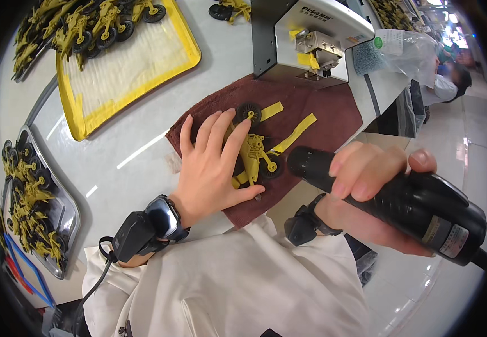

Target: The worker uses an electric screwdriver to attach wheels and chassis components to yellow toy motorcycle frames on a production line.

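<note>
A yellow and black toy motorcycle [253,150] with two black spoked wheels lies on a dark red cloth [333,106]. Fingers spread, my left hand [212,163] rests over its left side; the fingertips touch near the upper wheel and the thumb is by the lower end. Part of the toy is hidden under the palm. My right hand [367,174] is wrapped round a black corded electric screwdriver [417,205], its rounded nose pointing left, just right of the lower wheel. No bit shows at the nose. Two yellow strips [298,132] stick out beside the toy.
A grey and black screw feeder [316,39] stands behind the cloth. At the far left is a yellow-rimmed tray [142,84] with piled toy motorcycles; a metal tray [69,208] at the left holds more. A clear bag [412,53] lies at the right; a person [451,81] is beyond.
</note>
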Available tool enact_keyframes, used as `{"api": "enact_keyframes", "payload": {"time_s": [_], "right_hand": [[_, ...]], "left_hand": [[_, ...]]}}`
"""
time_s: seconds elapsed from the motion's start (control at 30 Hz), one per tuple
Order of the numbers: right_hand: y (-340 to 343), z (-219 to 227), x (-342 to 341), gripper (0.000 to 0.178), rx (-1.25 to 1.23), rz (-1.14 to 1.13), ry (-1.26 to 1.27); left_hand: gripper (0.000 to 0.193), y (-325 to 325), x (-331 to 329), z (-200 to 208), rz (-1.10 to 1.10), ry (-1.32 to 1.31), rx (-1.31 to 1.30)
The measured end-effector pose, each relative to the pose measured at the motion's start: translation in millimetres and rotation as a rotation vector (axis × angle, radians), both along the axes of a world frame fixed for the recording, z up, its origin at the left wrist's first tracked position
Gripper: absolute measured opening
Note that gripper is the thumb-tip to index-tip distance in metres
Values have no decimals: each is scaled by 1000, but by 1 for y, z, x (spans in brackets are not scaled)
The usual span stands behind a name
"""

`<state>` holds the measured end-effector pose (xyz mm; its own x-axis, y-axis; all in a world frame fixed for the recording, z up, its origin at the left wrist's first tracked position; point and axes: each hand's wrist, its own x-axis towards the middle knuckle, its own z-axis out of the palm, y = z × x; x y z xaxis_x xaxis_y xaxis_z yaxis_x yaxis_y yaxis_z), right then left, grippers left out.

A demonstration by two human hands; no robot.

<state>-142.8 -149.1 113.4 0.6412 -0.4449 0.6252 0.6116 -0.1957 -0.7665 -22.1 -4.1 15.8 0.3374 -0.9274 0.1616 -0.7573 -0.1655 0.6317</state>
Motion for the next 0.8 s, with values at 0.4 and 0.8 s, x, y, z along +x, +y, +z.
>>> {"api": "enact_keyframes", "payload": {"time_s": [0.4, 0.8], "right_hand": [[-2, -30, 26, 95, 38, 30, -1], [-8, -29, 33, 90, -58, 215, 100]], "left_hand": [[100, 0, 2, -5, 19, 44, 17], [95, -3, 8, -10, 30, 34, 41]]}}
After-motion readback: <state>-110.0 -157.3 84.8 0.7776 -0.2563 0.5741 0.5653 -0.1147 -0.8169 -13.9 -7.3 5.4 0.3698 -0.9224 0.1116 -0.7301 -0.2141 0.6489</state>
